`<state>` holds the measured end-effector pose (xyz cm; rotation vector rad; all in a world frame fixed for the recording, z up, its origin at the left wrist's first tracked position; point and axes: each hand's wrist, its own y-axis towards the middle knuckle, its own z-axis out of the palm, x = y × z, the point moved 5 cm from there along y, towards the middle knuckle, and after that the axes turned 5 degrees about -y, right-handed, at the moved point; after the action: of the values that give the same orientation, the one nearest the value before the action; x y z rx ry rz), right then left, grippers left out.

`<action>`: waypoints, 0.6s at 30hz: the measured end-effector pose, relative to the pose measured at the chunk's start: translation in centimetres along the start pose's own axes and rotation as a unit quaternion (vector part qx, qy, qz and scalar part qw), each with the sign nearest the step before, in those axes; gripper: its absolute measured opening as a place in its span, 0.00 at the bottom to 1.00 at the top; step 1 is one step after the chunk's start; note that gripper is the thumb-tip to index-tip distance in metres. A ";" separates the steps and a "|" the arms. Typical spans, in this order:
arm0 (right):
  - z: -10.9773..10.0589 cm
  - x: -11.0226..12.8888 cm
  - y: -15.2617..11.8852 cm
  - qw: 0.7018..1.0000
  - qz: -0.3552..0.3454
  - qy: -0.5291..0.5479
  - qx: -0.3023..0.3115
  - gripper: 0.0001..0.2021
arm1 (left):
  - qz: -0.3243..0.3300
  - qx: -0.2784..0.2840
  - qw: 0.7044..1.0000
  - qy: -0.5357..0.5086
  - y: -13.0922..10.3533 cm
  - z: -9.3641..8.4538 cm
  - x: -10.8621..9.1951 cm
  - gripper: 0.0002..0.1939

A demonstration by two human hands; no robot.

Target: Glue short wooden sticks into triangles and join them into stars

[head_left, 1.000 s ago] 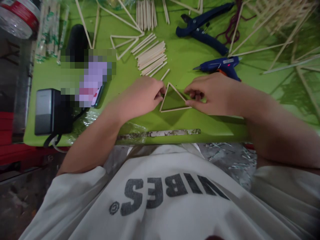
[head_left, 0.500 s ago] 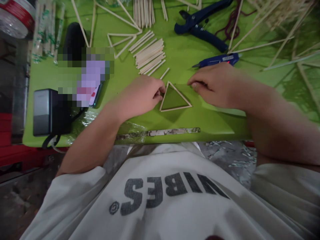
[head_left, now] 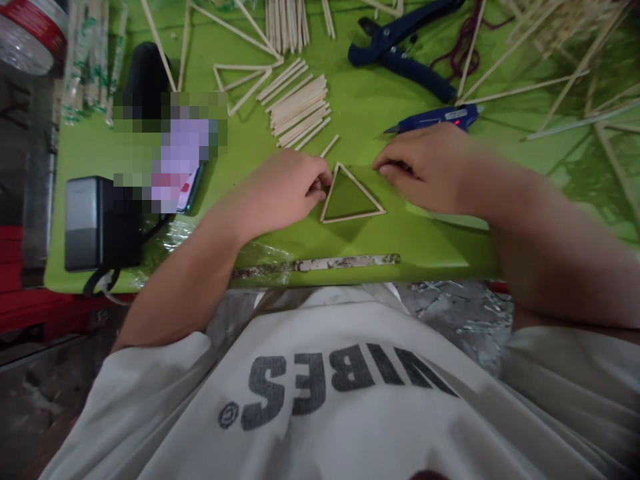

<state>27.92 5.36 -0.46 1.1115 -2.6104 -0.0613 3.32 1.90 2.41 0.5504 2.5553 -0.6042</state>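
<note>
A small triangle of thin wooden sticks (head_left: pixel 354 218) lies flat near the table's front edge. My left hand (head_left: pixel 293 183) rests at its left side, fingers curled in, the fingertips touching or almost touching the stick there. No object shows in those fingers. To the right of the triangle, my right hand (head_left: pixel 435 170) hovers low or rests with thumb and fingers drawn together, and nothing is visible between them. Just beyond it lies a blue pen-shaped tool (head_left: pixel 430 120) with a small red light. A short loose stick (head_left: pixel 329 146) lies beyond the triangle's top corner.
Cut sticks (head_left: pixel 300 110) lie in a row behind my left hand. Blue-handled cutters (head_left: pixel 400 50) and longer joined sticks (head_left: pixel 525 90) are farther back. At left are a phone (head_left: pixel 183 167), a power bank (head_left: pixel 83 223) and wrapped sticks (head_left: pixel 87 60). A worn metal strip (head_left: pixel 347 263) lies along the front edge.
The stick triangle has shifted very slightly to the right. Both hands keep almost the same place and pose.
</note>
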 end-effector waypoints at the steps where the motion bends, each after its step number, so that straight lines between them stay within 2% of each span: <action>1: 0.0 0.4 0.4 1.000 -0.007 -0.010 0.021 0.13 | -0.001 0.000 1.000 0.000 0.0 0.0 0.0 0.19; 3: 0.1 0.8 1.4 0.999 -0.003 -0.020 0.034 0.17 | -0.004 -0.003 1.000 0.003 0.0 -0.2 0.1 0.19; 6: 0.4 1.1 3.2 1.000 0.012 -0.011 0.014 0.23 | -0.015 -0.015 1.000 0.016 -0.1 -0.4 0.4 0.18; 9: 1.2 1.2 4.7 1.000 -0.001 -0.014 0.022 0.26 | -0.021 -0.028 0.999 0.038 -0.3 -0.7 0.5 0.18; 15: 1.8 1.1 5.4 0.999 -0.021 0.000 0.040 0.23 | -0.045 -0.047 0.994 0.088 -0.2 -1.0 0.6 0.18; 18: 1.6 1.2 5.4 0.999 -0.014 0.016 0.046 0.23 | -0.033 -0.051 0.994 0.091 -0.1 -1.1 0.5 0.18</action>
<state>22.89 8.16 -0.82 1.1702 -2.5927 0.0705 2.51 2.53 3.03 0.5078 2.7681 -0.4606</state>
